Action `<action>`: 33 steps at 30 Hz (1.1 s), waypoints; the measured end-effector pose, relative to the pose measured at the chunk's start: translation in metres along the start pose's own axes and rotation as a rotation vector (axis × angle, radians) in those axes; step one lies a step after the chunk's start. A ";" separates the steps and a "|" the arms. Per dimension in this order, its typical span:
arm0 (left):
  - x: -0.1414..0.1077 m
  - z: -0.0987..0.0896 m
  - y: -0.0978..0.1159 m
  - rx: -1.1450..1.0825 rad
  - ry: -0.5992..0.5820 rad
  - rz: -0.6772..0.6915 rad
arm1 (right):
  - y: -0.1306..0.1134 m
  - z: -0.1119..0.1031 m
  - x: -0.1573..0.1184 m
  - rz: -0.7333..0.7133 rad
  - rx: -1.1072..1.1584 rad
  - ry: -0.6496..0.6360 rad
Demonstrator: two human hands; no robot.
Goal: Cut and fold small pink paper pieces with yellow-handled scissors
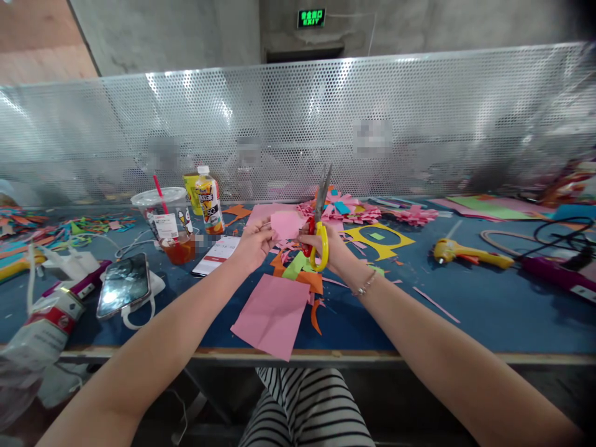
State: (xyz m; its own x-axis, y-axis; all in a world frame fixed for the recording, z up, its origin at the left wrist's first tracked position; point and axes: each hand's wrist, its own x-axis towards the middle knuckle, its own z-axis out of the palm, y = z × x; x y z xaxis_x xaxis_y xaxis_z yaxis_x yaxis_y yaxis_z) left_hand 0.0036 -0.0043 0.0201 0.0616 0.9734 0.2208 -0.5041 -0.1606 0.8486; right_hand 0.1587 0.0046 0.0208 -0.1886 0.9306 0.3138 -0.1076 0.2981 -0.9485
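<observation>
Between the fingers of my left hand (258,241) is a small piece of pink paper (285,223), raised above the table. My right hand (336,245) has scissors (321,248) with red and yellow handles, their blades pointing up and slightly parted. The fingertips of my right hand are close to the paper's right edge; whether they pinch it I cannot tell. Below my hands lies a larger pink sheet (274,313) near the table's front edge. Green and orange scraps (298,267) lie just behind it, and a heap of pink cut strips (349,210) is farther back.
To the left stand a plastic cup with a straw (168,230), a drink bottle (209,202) and two phones, one being a black phone (125,285). At right lie a yellow glue gun (470,253) and a yellow paper frame (400,241). A perforated metal screen (298,124) closes the back.
</observation>
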 end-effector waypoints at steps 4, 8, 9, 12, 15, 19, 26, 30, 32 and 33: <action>-0.002 0.001 0.002 -0.020 -0.001 0.012 | 0.000 -0.001 0.001 0.023 0.029 -0.022; -0.005 0.002 0.007 -0.058 -0.012 -0.049 | 0.001 -0.001 0.001 0.041 0.037 0.003; -0.006 0.003 0.007 -0.061 -0.013 -0.064 | 0.001 -0.001 0.001 0.043 0.041 0.012; -0.006 0.002 0.006 -0.012 0.035 -0.049 | 0.003 -0.002 0.001 0.038 0.050 0.001; -0.006 0.001 0.002 0.081 0.051 -0.005 | 0.005 -0.003 0.003 0.030 0.005 -0.043; -0.005 -0.001 -0.003 0.239 0.017 0.006 | 0.006 -0.002 0.004 0.039 -0.017 -0.034; -0.004 -0.001 -0.005 0.408 0.088 0.096 | 0.004 0.000 -0.001 0.042 0.070 -0.057; -0.005 0.002 -0.005 0.438 0.101 0.138 | 0.011 -0.002 0.002 0.012 0.083 -0.086; -0.006 0.002 -0.005 0.462 0.079 0.158 | 0.014 -0.003 0.003 -0.016 0.094 -0.105; -0.005 0.001 -0.005 0.474 0.075 0.166 | 0.015 -0.003 0.004 -0.029 0.087 -0.112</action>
State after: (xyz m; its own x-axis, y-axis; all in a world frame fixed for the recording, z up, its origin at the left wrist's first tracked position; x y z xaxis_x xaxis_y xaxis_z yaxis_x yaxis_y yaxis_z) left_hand 0.0070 -0.0091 0.0153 -0.0568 0.9347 0.3507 -0.0541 -0.3537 0.9338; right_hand 0.1593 0.0133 0.0079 -0.2912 0.8909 0.3485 -0.1980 0.3002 -0.9331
